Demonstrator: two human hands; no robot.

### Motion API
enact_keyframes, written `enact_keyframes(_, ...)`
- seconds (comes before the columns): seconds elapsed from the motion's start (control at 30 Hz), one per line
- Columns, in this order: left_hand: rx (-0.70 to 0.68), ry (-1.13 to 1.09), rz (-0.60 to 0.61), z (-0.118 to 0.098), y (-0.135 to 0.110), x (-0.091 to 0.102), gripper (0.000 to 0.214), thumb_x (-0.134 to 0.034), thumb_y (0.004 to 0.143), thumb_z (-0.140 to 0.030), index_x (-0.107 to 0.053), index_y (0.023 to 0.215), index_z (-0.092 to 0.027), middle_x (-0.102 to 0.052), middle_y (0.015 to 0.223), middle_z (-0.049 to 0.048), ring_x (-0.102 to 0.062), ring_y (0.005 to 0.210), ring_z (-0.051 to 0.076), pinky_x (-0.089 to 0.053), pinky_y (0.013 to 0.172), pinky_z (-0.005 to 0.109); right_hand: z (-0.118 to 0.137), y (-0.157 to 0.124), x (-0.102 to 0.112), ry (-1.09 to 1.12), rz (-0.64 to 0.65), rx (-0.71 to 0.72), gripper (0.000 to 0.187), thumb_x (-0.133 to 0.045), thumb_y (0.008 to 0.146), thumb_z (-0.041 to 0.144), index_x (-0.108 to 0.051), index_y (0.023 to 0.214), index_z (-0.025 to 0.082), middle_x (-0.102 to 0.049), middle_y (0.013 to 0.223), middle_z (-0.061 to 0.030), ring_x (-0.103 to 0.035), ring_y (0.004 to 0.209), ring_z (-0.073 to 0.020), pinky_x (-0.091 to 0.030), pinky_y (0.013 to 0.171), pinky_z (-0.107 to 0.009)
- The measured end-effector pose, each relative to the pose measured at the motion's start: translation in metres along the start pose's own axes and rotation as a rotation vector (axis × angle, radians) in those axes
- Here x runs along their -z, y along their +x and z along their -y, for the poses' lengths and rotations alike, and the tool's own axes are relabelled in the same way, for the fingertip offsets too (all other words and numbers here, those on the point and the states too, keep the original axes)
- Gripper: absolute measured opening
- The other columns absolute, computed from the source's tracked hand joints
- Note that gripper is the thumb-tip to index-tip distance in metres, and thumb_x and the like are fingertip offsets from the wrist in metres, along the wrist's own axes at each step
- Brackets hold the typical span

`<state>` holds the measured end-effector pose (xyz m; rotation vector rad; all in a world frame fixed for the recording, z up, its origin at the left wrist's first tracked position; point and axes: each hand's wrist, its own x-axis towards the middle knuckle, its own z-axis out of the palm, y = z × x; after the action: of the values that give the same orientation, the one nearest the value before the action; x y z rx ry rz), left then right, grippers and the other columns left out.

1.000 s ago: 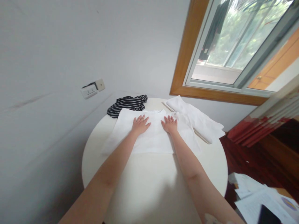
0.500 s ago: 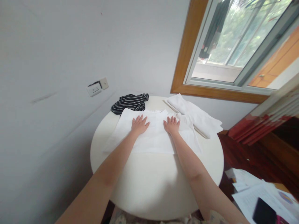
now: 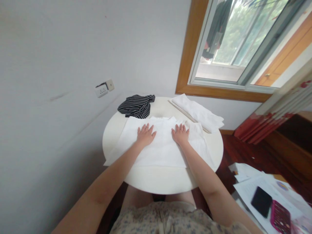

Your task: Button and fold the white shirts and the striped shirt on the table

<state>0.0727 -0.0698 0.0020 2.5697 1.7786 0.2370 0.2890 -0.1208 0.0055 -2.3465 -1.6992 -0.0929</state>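
Note:
A white garment (image 3: 161, 152) lies spread out on a round white table (image 3: 158, 182). My left hand (image 3: 145, 135) presses flat on its left half, fingers spread. On the right half rests my right hand (image 3: 180, 134), palm down with the fingers apart. Small creases show in the cloth beside the right hand, near the garment's far edge. Behind the left side sits a bunched black garment with white stripes (image 3: 137, 105). Folded white cloth (image 3: 198, 112) lies at the table's back right, apart from my hands.
A wall with a socket (image 3: 101, 90) stands behind and left of the table. The wood-framed window (image 3: 179, 74) is at back right, with a red and cream curtain (image 3: 253, 128) beside it. Papers (image 3: 246, 188), a black phone (image 3: 261, 201) and a pink-edged phone (image 3: 280, 217) lie at lower right.
The view has tilted down and shifted, so more of the lap and the phones show. Both hands stay flat on the white garment, which appears slightly nearer the table's front edge.

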Motion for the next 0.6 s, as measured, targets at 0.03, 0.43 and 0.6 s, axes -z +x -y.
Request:
enact_keyframes(0.03,-0.017,0.01,0.002,0.0,-0.009,0.001,0.063,-0.022,0.095,-0.055,-0.033,0.148,-0.023,-0.023,0.157,0.0109,-0.018,0.145,0.031,-0.014,0.113,0.058,-0.005,-0.006,0.004,-0.011,0.006,0.017,0.06,-0.027,0.097,0.05,-0.038,0.146,0.017,-0.031,0.152,-0.0175,-0.024,0.141,-0.0327,-0.019,0.11,-0.057)
enact_keyframes(0.43,0.153,0.18,-0.236,0.108,0.017,0.068,0.053,-0.035,0.092,-0.048,-0.061,0.118,-0.009,-0.061,0.113,0.0214,-0.049,0.116,0.036,-0.04,0.094,0.045,-0.118,0.026,0.069,-0.268,-0.08,0.093,0.039,-0.046,0.094,0.038,-0.058,0.123,0.014,-0.058,0.12,-0.017,-0.046,0.115,-0.0303,-0.036,0.092,-0.039)
enact_keyframes(0.6,0.211,0.138,-0.163,0.126,0.017,0.055,0.052,-0.035,0.09,-0.052,-0.067,0.098,-0.013,-0.064,0.105,0.0181,-0.056,0.105,0.035,-0.045,0.086,0.041,-0.13,0.027,0.068,-0.37,-0.018,0.165,0.041,-0.042,0.097,0.045,-0.063,0.106,0.011,-0.06,0.111,-0.0181,-0.047,0.11,-0.0303,-0.035,0.088,-0.038)
